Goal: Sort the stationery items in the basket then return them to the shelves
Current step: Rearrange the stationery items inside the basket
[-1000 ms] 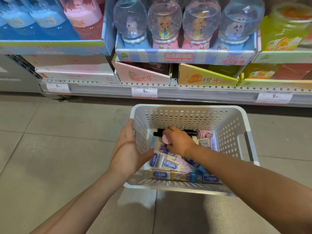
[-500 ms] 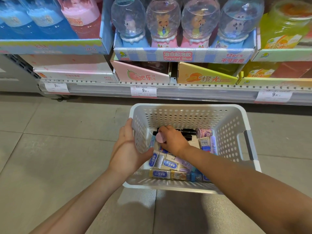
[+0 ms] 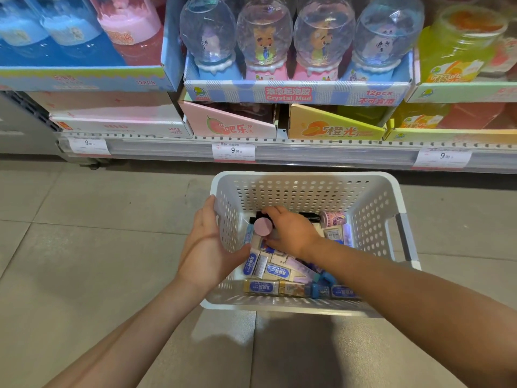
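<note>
A white perforated basket point(image 3: 307, 189) stands on the tiled floor in front of the shelves. Inside lie several boxed erasers point(image 3: 275, 271), a patterned tape roll point(image 3: 333, 219) and dark pens point(image 3: 310, 217) at the far end. My left hand point(image 3: 208, 247) grips the basket's left wall, thumb inside. My right hand point(image 3: 291, 233) is down in the basket, its fingers closed around a round pink item point(image 3: 263, 226). What lies under the right palm is hidden.
The low shelf edge point(image 3: 321, 154) with price tags runs just behind the basket. Display boxes of Crystal Mud globes point(image 3: 296, 93), pink point(image 3: 229, 121) and orange point(image 3: 333, 124) cartons sit on it. Grey floor tiles point(image 3: 84, 247) spread to the left.
My right hand has shifted slightly left inside the basket with the pink round item in its fingers. The left hand stays on the basket wall.
</note>
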